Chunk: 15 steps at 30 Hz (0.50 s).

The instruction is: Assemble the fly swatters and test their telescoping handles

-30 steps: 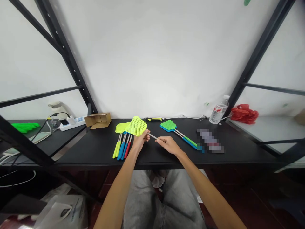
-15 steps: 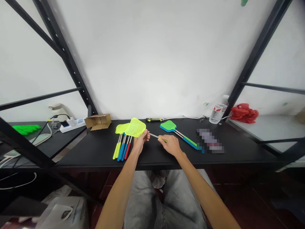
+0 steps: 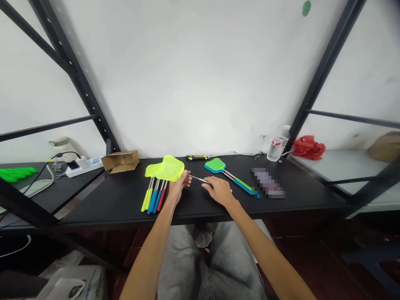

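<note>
Gripping a yellow swatter (image 3: pixel 170 168) by its neck, the left hand (image 3: pixel 180 183) is curling its fingers round the part just below the perforated head. The right hand (image 3: pixel 220 191), palm downward, is covering the other end of the thin metal shaft (image 3: pixel 195 178), and a yellow handle tip (image 3: pixel 231 190) is showing past it; whether those fingers are closing tightly round the handle, I cannot tell. Both hands are working over the black table (image 3: pixel 112 196), near its front edge. Swatters with yellow, blue and red handles (image 3: pixel 153 201) are lying side by side to the left, the held head overlapping them in view, while a green swatter (image 3: pixel 215 164) is resting on a blue swatter (image 3: pixel 212 169) beyond the right hand. By my reading, the person is handling the shaft lengthwise, one hand steadying and the other tending the handle end; the next move is probably calling for a firm left pinch and a right hand staying in line with the shaft
</note>
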Motion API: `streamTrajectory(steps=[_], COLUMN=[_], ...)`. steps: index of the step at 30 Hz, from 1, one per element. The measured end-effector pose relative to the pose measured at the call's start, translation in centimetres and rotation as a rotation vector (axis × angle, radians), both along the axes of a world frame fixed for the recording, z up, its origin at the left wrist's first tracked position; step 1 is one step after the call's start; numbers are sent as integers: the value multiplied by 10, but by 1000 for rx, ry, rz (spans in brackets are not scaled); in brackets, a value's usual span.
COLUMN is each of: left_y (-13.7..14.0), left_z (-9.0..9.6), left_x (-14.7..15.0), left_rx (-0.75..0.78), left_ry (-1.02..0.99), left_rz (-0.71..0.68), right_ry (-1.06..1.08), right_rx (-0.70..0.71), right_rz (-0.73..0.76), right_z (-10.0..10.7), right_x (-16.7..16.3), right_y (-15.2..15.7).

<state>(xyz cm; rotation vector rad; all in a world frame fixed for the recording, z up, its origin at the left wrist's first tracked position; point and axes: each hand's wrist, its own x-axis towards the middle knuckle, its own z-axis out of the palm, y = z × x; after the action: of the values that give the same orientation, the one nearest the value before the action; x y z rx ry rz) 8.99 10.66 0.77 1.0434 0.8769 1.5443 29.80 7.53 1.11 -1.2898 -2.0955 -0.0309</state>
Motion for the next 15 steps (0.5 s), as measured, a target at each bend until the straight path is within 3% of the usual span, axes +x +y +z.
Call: streamTrajectory(steps=[15], left_y=[0], left_z=[5], left_x=[-3], left_rx=[23], left_ry=[-117], left_rz=[175], right_ry=[156], right_rx=[113], right_rz=[-73], right_z=[-2], right_x=[6], right_y=[7])
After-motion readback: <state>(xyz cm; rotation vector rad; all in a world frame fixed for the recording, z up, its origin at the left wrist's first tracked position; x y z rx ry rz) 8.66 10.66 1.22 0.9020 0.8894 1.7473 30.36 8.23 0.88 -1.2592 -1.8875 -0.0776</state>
